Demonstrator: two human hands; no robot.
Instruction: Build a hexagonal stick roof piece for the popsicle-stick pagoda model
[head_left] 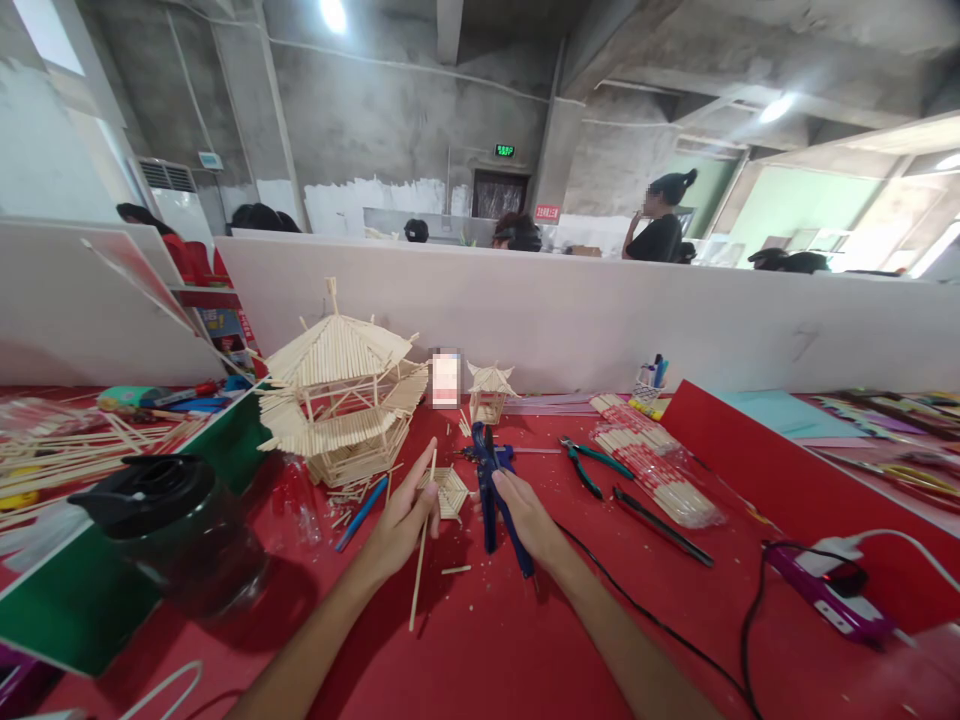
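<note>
My left hand (409,515) pinches a thin wooden stick (419,570) between thumb and fingers, and the stick slants down toward me. Wrapped in my right hand (525,510) are blue-handled pliers (489,490), their handles spread and their head pointing away from me. Between the two hands a small woven-looking stick frame (448,492) lies on the red table, partly behind my left fingers. Just beyond the pliers is another blue tool (504,457), mostly hidden. A short cut piece of stick (456,570) rests below the frame.
A large stick pavilion (349,390) stands left, with a small one (491,392) farther back. A dark jug (176,530) and blue pen (361,513) are left. Green-handled pliers (592,465), a black-handled cutter (664,527), bagged sticks (656,460) and a purple power strip (829,595) are right.
</note>
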